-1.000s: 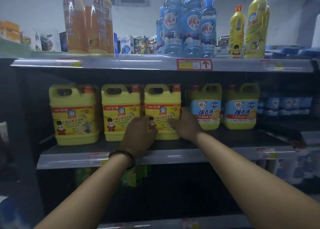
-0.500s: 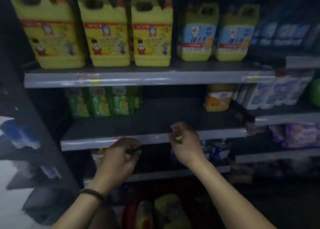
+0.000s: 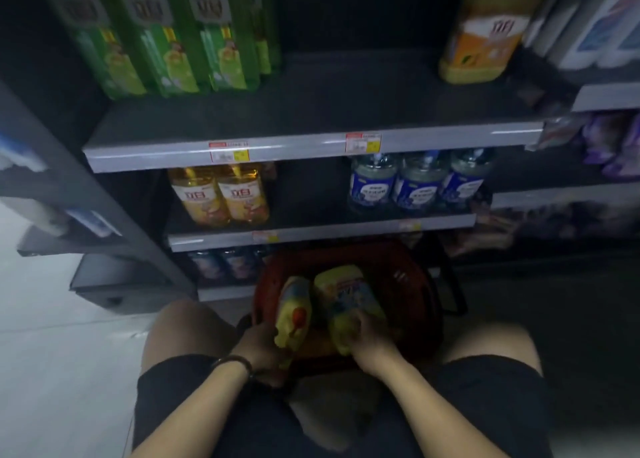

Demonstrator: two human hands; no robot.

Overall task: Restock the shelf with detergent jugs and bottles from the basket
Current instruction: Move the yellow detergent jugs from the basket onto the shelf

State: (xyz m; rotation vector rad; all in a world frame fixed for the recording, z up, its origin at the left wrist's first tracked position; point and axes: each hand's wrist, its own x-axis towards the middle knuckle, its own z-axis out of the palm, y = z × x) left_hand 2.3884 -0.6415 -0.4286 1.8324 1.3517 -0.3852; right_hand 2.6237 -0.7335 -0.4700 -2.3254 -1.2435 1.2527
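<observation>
The person crouches before the shelving with a red basket (image 3: 410, 275) on the floor between the knees. Two yellow detergent jugs lie in it side by side. The left hand (image 3: 259, 350), a dark bracelet (image 3: 232, 361) on its wrist, has its fingers curled round the near end of the left yellow jug (image 3: 294, 310), by the red cap. The right hand (image 3: 367, 336) has its fingers closed over the near end of the right yellow jug (image 3: 346, 293). Both jugs are inside the basket; the picture is too blurred to say whether they are lifted off its floor. Above, the dark shelf (image 3: 329, 111) carries green bottles (image 3: 173, 41) at its left and an orange jug (image 3: 485, 31) at its right, with bare board between. The shelf below holds amber bottles (image 3: 221, 194) and blue-labelled bottles (image 3: 419, 183).
</observation>
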